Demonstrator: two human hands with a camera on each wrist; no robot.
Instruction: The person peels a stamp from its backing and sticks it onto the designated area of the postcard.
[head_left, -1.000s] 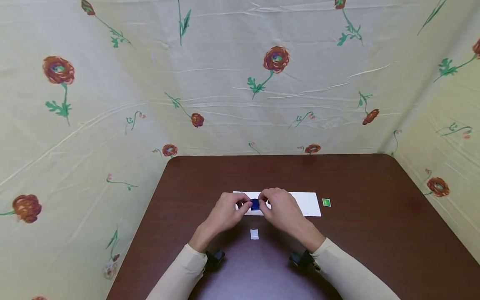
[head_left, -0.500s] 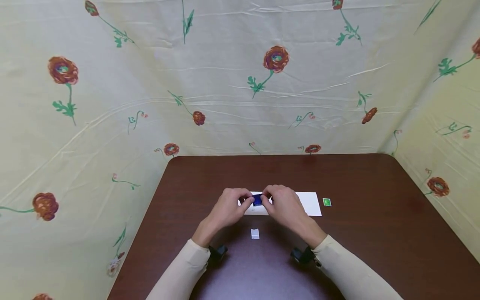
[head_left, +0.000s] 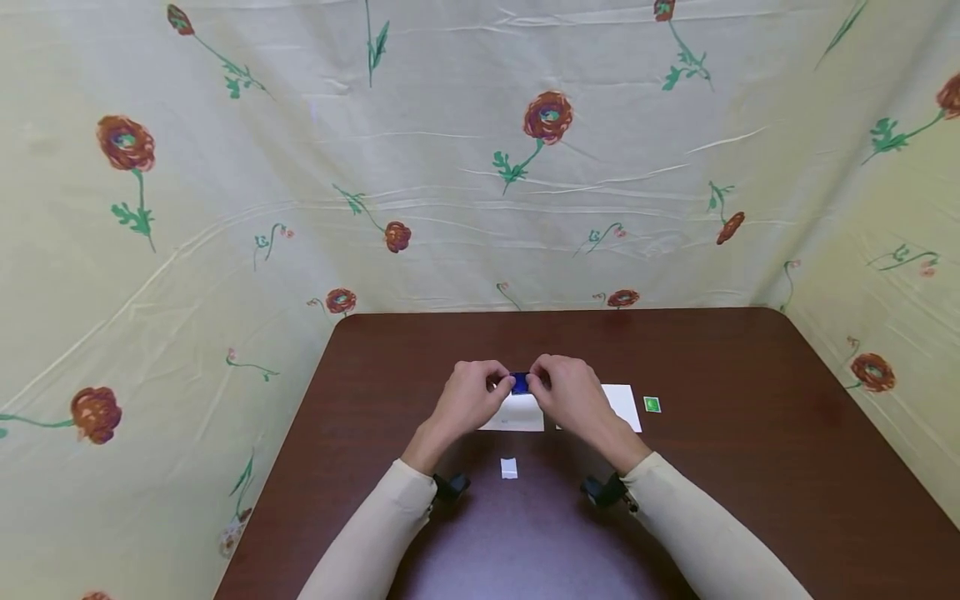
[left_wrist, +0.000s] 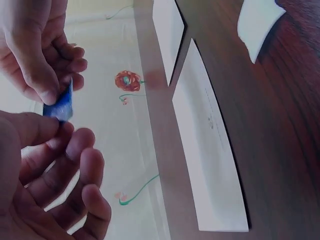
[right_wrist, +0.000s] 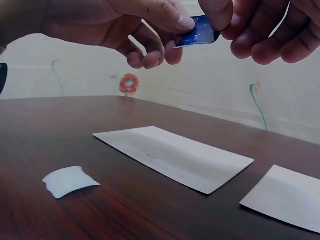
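Observation:
Both hands hold a small blue stamp-like square (head_left: 520, 383) up over the table, one at each side. My left hand (head_left: 472, 393) pinches its left edge between thumb and forefinger; my right hand (head_left: 567, 392) pinches the right edge. In the right wrist view the blue square (right_wrist: 199, 34) is tilted, with faint pale marks on its face. Below the hands lie two white paper rectangles: the left paper (right_wrist: 175, 159) carries small print, and the right paper (right_wrist: 290, 195) lies beside it across a narrow gap.
A small, slightly curled white slip (head_left: 509, 468) lies nearer the person. To the right of the papers is a small green square (head_left: 652, 405) with a white border. Flowered cloth (head_left: 442, 167) hangs around the brown table (head_left: 720, 467).
Both hands have moved up and away from the person, carrying the blue square off the papers. The gap between the two papers now shows; the slip and green square stay put.

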